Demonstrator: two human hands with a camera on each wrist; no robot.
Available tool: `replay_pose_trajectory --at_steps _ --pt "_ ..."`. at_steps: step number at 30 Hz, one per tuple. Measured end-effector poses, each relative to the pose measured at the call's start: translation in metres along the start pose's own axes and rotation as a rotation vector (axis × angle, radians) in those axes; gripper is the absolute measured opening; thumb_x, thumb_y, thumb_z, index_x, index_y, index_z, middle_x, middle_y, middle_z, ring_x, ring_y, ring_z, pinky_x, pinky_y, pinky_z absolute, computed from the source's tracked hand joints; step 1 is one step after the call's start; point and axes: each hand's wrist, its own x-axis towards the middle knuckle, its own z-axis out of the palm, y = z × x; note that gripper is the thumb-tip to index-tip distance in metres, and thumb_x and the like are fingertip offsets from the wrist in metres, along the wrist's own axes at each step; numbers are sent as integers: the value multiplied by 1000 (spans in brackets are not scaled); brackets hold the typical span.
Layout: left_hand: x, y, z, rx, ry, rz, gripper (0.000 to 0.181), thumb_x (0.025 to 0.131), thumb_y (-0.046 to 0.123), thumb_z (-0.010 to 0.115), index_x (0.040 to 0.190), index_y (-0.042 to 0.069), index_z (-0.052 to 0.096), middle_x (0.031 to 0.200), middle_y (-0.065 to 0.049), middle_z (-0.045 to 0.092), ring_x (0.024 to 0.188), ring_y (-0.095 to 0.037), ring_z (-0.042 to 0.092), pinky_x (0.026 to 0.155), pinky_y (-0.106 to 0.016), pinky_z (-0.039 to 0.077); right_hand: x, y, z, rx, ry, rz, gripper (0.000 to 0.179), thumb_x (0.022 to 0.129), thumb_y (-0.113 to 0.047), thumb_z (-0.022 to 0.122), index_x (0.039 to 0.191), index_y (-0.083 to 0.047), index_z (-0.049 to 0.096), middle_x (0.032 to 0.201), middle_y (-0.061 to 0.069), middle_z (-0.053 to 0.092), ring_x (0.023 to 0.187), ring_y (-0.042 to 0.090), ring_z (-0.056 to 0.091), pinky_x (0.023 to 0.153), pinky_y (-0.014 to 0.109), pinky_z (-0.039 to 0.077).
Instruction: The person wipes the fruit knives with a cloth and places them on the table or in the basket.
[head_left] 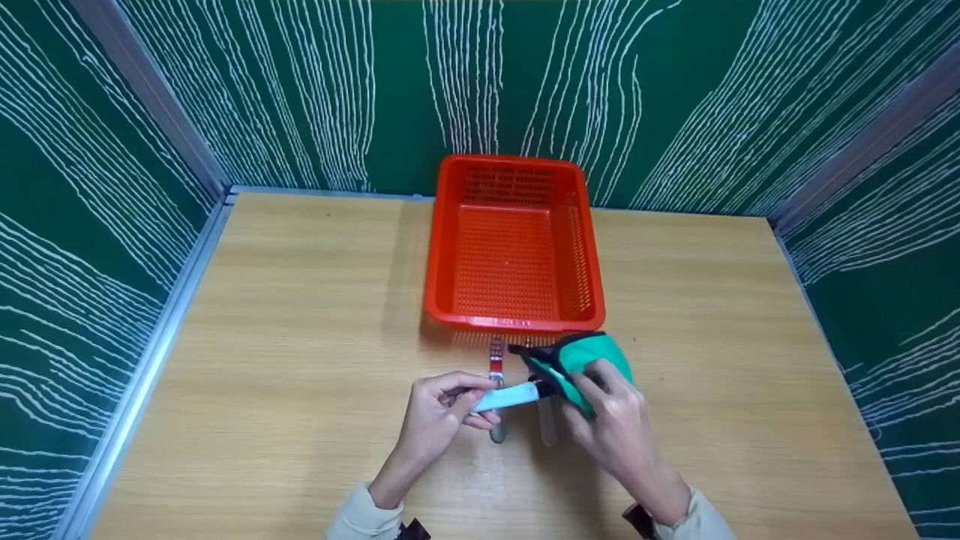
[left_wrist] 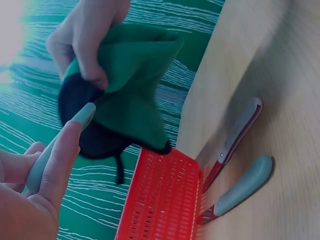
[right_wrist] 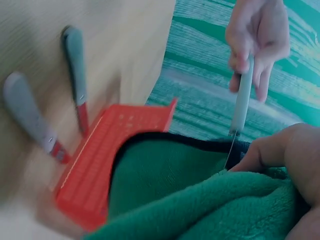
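My left hand (head_left: pixel 439 416) grips a knife by its pale blue-green handle (head_left: pixel 510 395). A green cloth (head_left: pixel 600 352) with black edging is bunched in my right hand (head_left: pixel 619 416). In the right wrist view the thin blade (right_wrist: pixel 231 152) runs from the handle into the cloth's folds, where the right fingers pinch; its tip is hidden. Two more knives lie on the table below the hands: one with a green handle (left_wrist: pixel 245 185), one with a grey handle (left_wrist: pixel 241 131). Their blades point to the basket and look red in the wrist views.
A red perforated plastic basket (head_left: pixel 517 324) stands at the back middle of the wooden table (head_left: pixel 300 337), just beyond the hands. Green walls with white wavy lines (head_left: pixel 390 90) close off the back and both sides, with metal rails (head_left: pixel 169 300) along the edges.
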Motion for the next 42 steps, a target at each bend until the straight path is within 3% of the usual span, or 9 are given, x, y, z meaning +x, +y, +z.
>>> replay_pose_trajectory --at_steps 4,10,15,20,25,33,37,42 --pt "0 0 -2 34 24 -30 17 90 -10 54 100 -11 67 92 -21 69 67 -38 67 61 -39 58 -2 17 -8 38 65 47 33 61 7 79 93 5 72 90 15 61 70 24 60 59 33 58" --pt "-1 4 -5 67 49 -42 16 90 -9 55 100 -9 68 87 -20 68 67 -36 67 60 -38 58 -6 41 -25 96 175 247 16 68 10 68 83 4 67 80 9 59 62 16 52 55 8 42" --pt "-1 5 -5 103 69 -83 16 91 -6 56 103 -8 67 91 -17 69 68 -36 68 61 -37 58 -6 52 -38 86 302 314 8 69 6 66 77 6 63 74 12 57 60 18 46 51 14 31" --pt "-3 1 -4 107 89 -98 16 90 -6 57 102 -8 67 89 -17 68 68 -37 67 60 -36 58 -2 50 -49 91 368 369 9 71 1 71 74 4 62 71 10 56 63 9 46 55 14 33" --pt "-1 -1 -3 83 95 -106 15 91 -5 57 101 -7 68 87 -17 68 69 -38 67 61 -37 58 4 36 -55 125 423 323 12 70 3 72 75 5 61 71 12 54 65 5 43 57 14 32" --pt "1 5 1 71 101 -134 16 91 -5 56 102 -5 68 94 -17 69 68 -32 68 64 -37 58 15 7 -55 201 419 139 15 69 -1 72 83 5 67 83 12 63 70 8 52 62 14 40" --pt "2 6 5 75 110 -125 16 91 -5 56 103 -5 68 98 -17 69 68 -31 68 64 -37 58 15 -7 -46 191 294 10 24 70 -4 68 92 2 70 93 10 66 73 14 59 63 14 49" --pt "1 4 8 60 103 -102 17 92 -5 55 104 -7 67 97 -17 68 68 -34 68 63 -38 58 8 -18 -34 187 89 -87 40 66 2 69 106 0 70 105 8 65 85 19 65 73 27 57"
